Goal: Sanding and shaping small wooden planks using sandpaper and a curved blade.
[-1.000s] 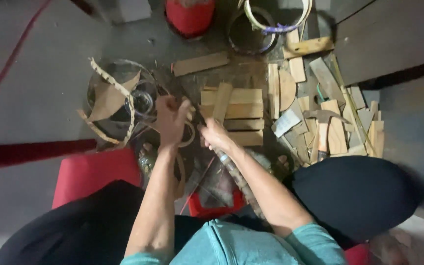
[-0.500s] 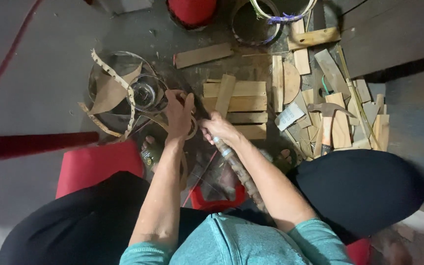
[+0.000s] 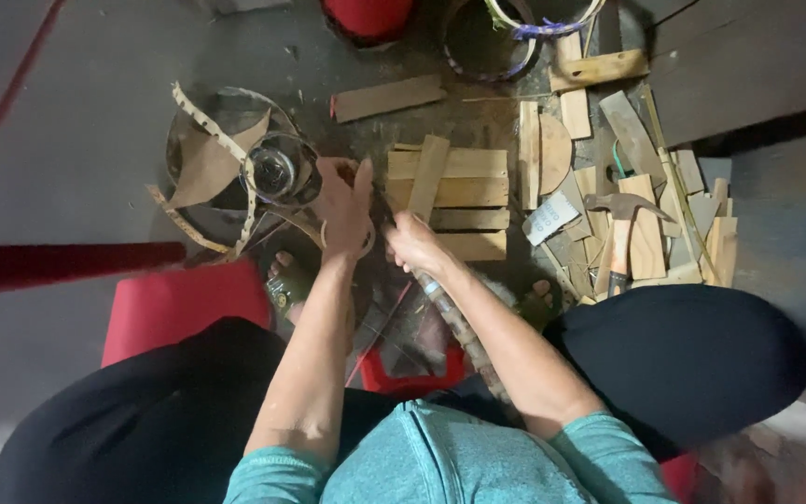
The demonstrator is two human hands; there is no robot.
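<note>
My left hand [image 3: 342, 201] is closed on a thin pale strip [image 3: 366, 245] that curls in a loop under the palm. Touching it on the right, my right hand [image 3: 412, 245] is clenched around a thin dark tool [image 3: 385, 207] that points away from me, its tip between the two hands. Both hands hover at the left edge of a small platform of wooden slats [image 3: 464, 191] on the floor. A round hoop frame [image 3: 200, 163] with loose curling strips lies just left of my left hand, a glass jar [image 3: 277, 170] inside it.
A pile of wood offcuts [image 3: 646, 233] with a hammer-like tool [image 3: 621, 245] lies to the right. A red bucket [image 3: 370, 14] and a round tub [image 3: 487, 47] stand at the top. A red cushion [image 3: 184, 303] and a dark red pipe [image 3: 58, 261] lie on the left.
Both hands stay pressed together at the slats, shifting only slightly; the left hand's fingers have lifted a little over the strip.
</note>
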